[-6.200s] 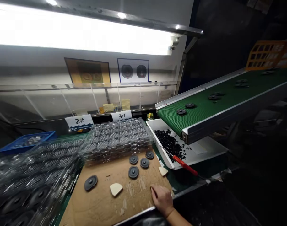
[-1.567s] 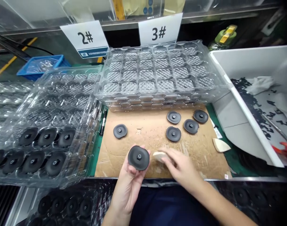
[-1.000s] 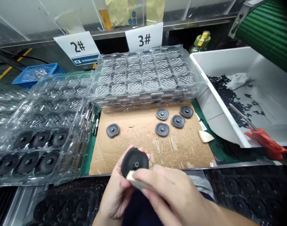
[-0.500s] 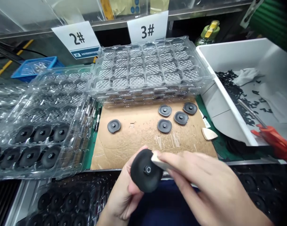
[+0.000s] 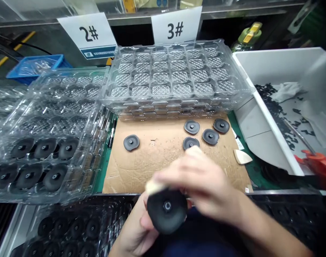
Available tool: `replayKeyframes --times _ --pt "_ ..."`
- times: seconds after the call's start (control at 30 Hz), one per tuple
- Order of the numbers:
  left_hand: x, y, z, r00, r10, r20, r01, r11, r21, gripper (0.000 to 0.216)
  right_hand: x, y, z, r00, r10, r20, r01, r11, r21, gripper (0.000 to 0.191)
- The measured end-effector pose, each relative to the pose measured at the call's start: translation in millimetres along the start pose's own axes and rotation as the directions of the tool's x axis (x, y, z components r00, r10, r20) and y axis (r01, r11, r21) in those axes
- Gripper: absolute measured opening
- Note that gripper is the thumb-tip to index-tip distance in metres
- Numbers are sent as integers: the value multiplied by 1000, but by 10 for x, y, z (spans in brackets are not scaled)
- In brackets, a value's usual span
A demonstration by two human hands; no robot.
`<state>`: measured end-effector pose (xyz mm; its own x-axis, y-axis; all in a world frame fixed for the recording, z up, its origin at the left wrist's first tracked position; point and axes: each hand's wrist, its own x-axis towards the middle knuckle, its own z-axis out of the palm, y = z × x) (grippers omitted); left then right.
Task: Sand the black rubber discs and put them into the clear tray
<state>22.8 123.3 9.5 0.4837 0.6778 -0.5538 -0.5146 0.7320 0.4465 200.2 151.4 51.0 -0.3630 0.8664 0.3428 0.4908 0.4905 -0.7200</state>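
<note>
My left hand [image 5: 137, 228] grips a black rounded disc [image 5: 167, 214] from below and the side, its small metal-lined hub facing up. My right hand [image 5: 203, 178], smeared by motion, is closed on a cream wedge-shaped pad [image 5: 153, 186] that lies against the disc's far left rim. Several similar black discs [image 5: 210, 136] rest on the cardboard sheet [image 5: 152, 164] beyond my hands, with a lone disc [image 5: 131, 142] at the left. A second cream pad [image 5: 242, 157] lies on the cardboard's right edge.
Stacked clear trays [image 5: 163, 100] stand behind the cardboard. At left, another clear tray [image 5: 85, 157] holds black discs in its near rows. A white bin [image 5: 270, 125] on the right contains black scraps and a red-handled tool [image 5: 312, 157]. More filled trays [image 5: 69, 232] sit below the bench edge.
My right hand has swept left with the pad, from the disc's upper right rim to its upper left. The disc has dropped slightly and tilted. The camera view has shifted a little.
</note>
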Motion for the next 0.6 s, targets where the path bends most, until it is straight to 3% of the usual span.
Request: replayKeyframes --times 0.03,0.1,0.17,0.23,0.3,0.4,0.5,0.6 --pt "11 28 5 999 -28 42 29 999 -19 54 -10 109 15 990 138 -27 -136 990 49 27" --pt "33 87 2 989 -77 125 84 995 -57 61 -74 337 96 922 388 2 -384 912 141 28" --pt "48 131 -27 985 -81 155 96 991 -88 63 -204 529 270 871 478 112 -490 861 136 31" --pt "57 151 -77 987 -68 149 85 990 -111 60 -384 650 516 861 495 118 -499 866 10 38" --pt "63 151 -131 990 -52 131 70 989 -132 57 -573 703 767 866 500 21 -494 860 -130 41" --pt "65 144 -192 995 -56 81 68 986 -155 59 -765 737 1022 875 482 -38 -480 856 -192 39" --pt "59 151 -208 997 -56 53 64 984 -166 62 -767 823 1079 887 457 -73 -461 863 -207 36" --pt "42 164 -199 998 -28 48 35 989 -141 60 -608 871 937 896 431 -111 -445 877 -183 31"
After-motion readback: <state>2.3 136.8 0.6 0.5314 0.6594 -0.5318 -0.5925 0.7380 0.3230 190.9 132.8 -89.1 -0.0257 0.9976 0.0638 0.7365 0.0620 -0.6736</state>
